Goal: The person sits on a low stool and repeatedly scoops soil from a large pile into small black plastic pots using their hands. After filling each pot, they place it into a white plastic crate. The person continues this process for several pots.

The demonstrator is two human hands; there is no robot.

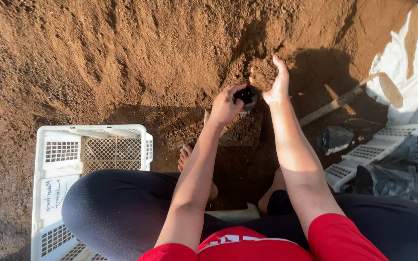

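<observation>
1. One handful of soil (263,73) is cupped in the right hand (277,82); its fingers (281,65) are curled half-closed around the loose clump, held just above the small black pot (246,96).
2. Left hand (226,104) is wrapped on the pot, fingers (232,92) closed round its side; pot is held off the ground, at the foot of the soil heap (136,48).
3. Fill level inside the pot cannot be told; the opening is mostly hidden by both hands. Judged as mid-fill: soil is scooped, not yet dropped in.
4. No filled pots are seen in the white crate (93,159) at the person's left; its visible compartment shows bare mesh. Judged as most of the work left.
5. A second white crate (364,157) at the right carries crumpled dark plastic bags (402,164), apparently unfilled.
6. A wooden tool handle (337,102) lies on the soil, well apart from both hands, untouched.
7. A white sack (412,58) lies at the upper right.
</observation>
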